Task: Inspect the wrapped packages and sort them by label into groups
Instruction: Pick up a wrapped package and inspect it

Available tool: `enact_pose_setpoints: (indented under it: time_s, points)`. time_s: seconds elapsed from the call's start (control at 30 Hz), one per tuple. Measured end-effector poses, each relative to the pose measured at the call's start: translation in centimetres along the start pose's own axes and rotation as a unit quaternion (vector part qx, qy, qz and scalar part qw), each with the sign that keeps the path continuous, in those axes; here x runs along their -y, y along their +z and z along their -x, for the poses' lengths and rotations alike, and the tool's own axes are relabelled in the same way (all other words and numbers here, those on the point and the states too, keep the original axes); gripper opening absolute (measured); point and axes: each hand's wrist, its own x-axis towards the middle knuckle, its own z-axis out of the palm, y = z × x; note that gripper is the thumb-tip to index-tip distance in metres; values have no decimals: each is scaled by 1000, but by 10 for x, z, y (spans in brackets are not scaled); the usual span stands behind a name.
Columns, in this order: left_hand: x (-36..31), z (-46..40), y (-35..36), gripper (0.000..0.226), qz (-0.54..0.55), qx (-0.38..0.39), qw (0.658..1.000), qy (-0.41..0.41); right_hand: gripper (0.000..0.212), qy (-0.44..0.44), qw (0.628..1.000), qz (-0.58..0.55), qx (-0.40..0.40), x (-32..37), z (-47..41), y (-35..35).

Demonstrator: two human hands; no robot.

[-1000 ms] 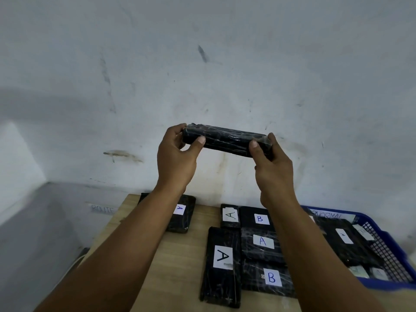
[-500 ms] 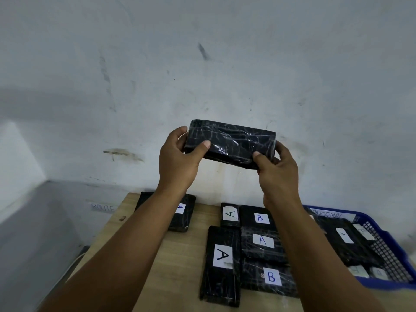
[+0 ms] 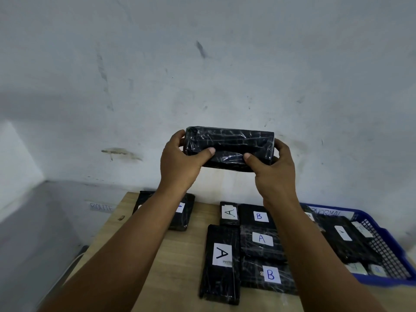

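So the held package (image 3: 228,147), black and wrapped in shiny crinkled plastic, is up in the air in front of the pale wall (image 3: 202,75), well above the bench (image 3: 180,255), lying sideways and tilted a bit. No label shows on the side facing the camera. The left hand (image 3: 179,166) has its fingers (image 3: 208,152) clamped on the left end, thumb across the front, and the right hand (image 3: 273,170) grips the right end the same way, thumb on the front face and the rest curled behind. Down on the wooden bench there's a cluster of more black wrapped packages: a long one marked A (image 3: 221,264) nearest the camera, a small one with an A (image 3: 230,213) at the back, then a column beside them reading B (image 3: 260,216), A (image 3: 262,240) and B (image 3: 270,275) from far to near, all touching or overlapping. Off to the left, apart from that bunch, sits one more package (image 3: 180,212), partly hidden by the left forearm, so I can't read its label. On the right, a blue plastic basket (image 3: 387,235) holds a few more labelled packages (image 3: 344,239), letters too blurry to make out.
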Motion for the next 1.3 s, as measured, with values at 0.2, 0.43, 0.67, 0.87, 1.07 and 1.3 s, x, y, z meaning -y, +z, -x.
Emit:
enact_pose_setpoints:
  time_s: [0.2,0.43,0.67,0.87,1.07,1.3]
  points:
    - [4,3,1,79,-52,-17,998,10,32,3,1000,11,23,3,4,2]
    - [6,4,-2,45,22,-18,1000,-13,21,7,1000,7,18,-5,-2,-3]
    - [9,1,-1,34,55,-46,997,-29,46,66,995,6,68,2,4,-2]
    - [1,4,3,41,84,-35,994,-58,4,62,998,-24,15,5,4,1]
    - [3,5,7,62,64,-61,995,-56,23,36,999,-6,26,2,12,8]
    - [0,13,15,63,72,-72,995,-21,69,47,999,-20,-16,1,20,18]
